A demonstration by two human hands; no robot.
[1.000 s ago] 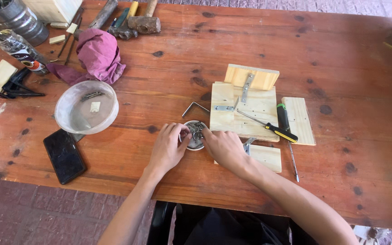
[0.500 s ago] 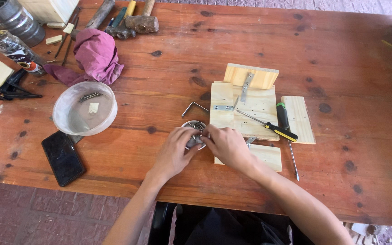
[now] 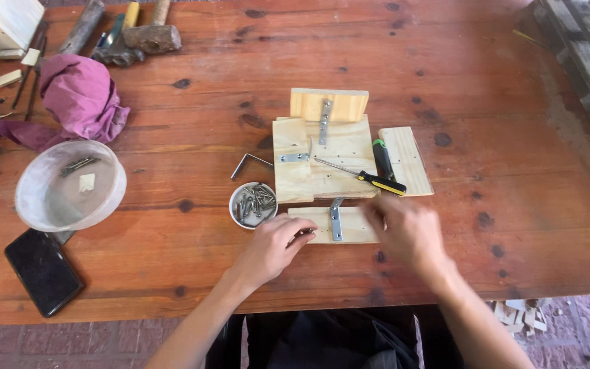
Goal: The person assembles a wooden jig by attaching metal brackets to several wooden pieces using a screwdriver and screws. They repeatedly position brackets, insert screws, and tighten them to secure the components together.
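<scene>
While the left hand (image 3: 271, 249) pinches the wood strip (image 3: 336, 225), the blurred right hand's (image 3: 408, 232) grip is unclear.

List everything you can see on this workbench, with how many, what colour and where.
Reddish wooden table: one, fills the view.
Pale wooden board assembly with metal brackets: one, centre.
Small pale wooden strip with a metal bracket: one, near edge, between the hands.
Black-and-yellow-handled screwdriver: one, across the boards.
Round tin of grey screws: one, left of the strip.
Bent metal L-piece: one, above the tin.
Clear plastic bowl: one, left.
Black phone: one, near left corner.
Purple cloth: one, far left.
Wooden-handled hammers: at least two, far edge.
Left hand: touching the strip's left end.
Right hand: blurred, at the strip's right end.
</scene>
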